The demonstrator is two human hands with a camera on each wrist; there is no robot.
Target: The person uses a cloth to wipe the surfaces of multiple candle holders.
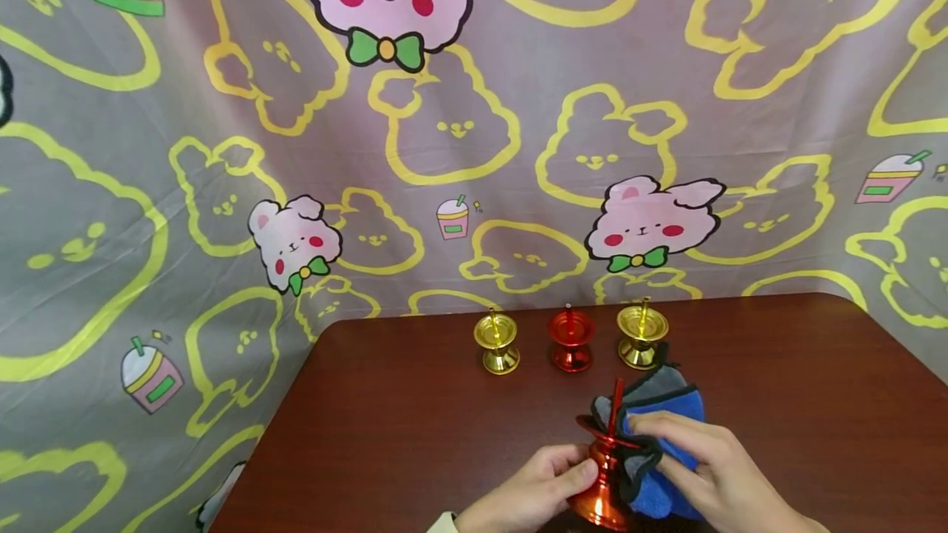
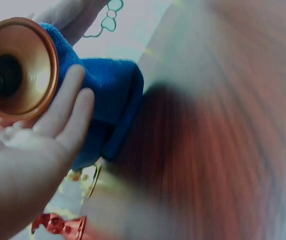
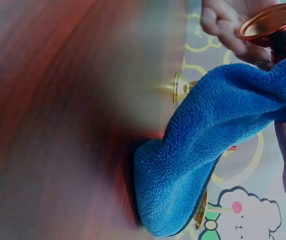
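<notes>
My left hand (image 1: 529,488) grips a shiny red metal candle holder (image 1: 601,504) by its stem, above the table's near part. The holder leans slightly, its thin spike pointing up. In the left wrist view, the hollow underside of its base (image 2: 35,90) faces the camera. A cloth (image 1: 685,410), blue on one side and grey with dark edging on the other, is pinched in my right hand (image 1: 711,463). The cloth is bunched against the holder's dish, and its blue folds (image 3: 197,145) hang down in the right wrist view.
Behind the hands, a gold candle holder (image 1: 496,344), a red candle holder (image 1: 571,340) and another gold candle holder (image 1: 641,336) stand in a row on the dark wooden table (image 1: 400,426). A cartoon-printed curtain (image 1: 511,146) hangs behind the table's far edge.
</notes>
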